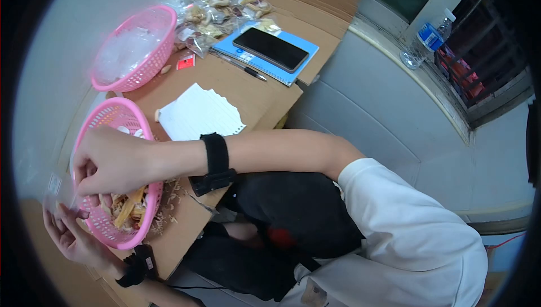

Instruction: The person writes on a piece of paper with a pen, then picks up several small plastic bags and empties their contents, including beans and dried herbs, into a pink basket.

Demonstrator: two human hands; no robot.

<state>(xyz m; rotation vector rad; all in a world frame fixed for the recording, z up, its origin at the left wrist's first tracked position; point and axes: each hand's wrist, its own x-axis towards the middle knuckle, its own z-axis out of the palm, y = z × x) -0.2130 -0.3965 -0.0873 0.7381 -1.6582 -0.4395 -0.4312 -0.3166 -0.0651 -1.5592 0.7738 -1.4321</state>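
My right hand (112, 160) is over a pink oval plastic basket (151, 205), its fingers curled and pinched together close to the mouth of a clear plastic bag (55, 191). What those fingers hold, if anything, is hidden. Below it, my left hand (70, 234) grips the bag at the basket's outer side, thumb and fingers closed on the film. A small pale label shows on the bag. Inside the basket lie yellowish dried strips (129, 210) and other dried pieces, with white slices (131, 130) at the far end, partly covered by my right hand.
A second pink basket (166, 36) holds clear plastic bags. Several filled bags (217, 11) lie behind a blue notebook (222, 45) bearing a phone (270, 49) and a pen (255, 74). Torn paper (197, 114) lies on the cardboard tabletop (256, 101); crumbs lie beside the near basket. A bottle (428, 39) stands on the sill.
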